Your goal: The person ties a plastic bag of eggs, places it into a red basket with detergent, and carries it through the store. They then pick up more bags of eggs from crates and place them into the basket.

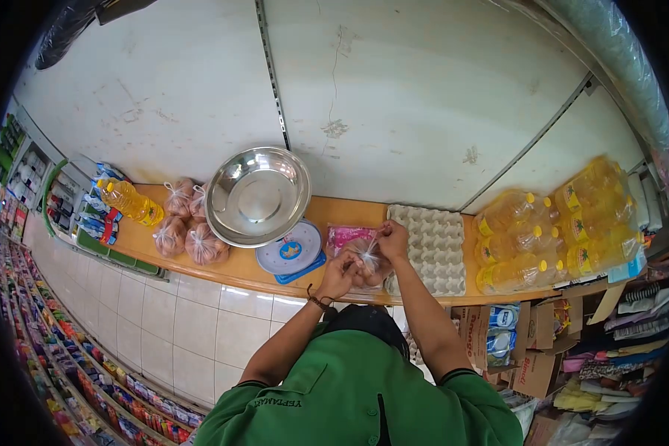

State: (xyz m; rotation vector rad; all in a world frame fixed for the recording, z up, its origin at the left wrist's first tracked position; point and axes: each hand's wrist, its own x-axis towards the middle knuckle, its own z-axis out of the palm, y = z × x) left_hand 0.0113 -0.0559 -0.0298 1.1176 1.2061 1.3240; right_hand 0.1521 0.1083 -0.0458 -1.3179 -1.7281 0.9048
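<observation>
hands working one clear bag of eggs [366, 260] on the desk [238, 269] by the egg tray [431, 245]: left hand [340, 275] pinching its side, right hand [392, 239] gripping the twisted neck, apparently for tying.

A clear plastic bag of eggs [366, 264] sits just below the frame's centre on the wooden counter, its top gathered and twisted upward into a thin neck, brownish eggs showing through.

Person wears a green short-sleeve shirt [349, 394] w/ dark trim at sleeve hems and dark placket down the middle. Small dark lettering on shirt near left shoulder, too small to read. Dark braided wristband [318, 302] on left wrist; both forearms bare.
</observation>
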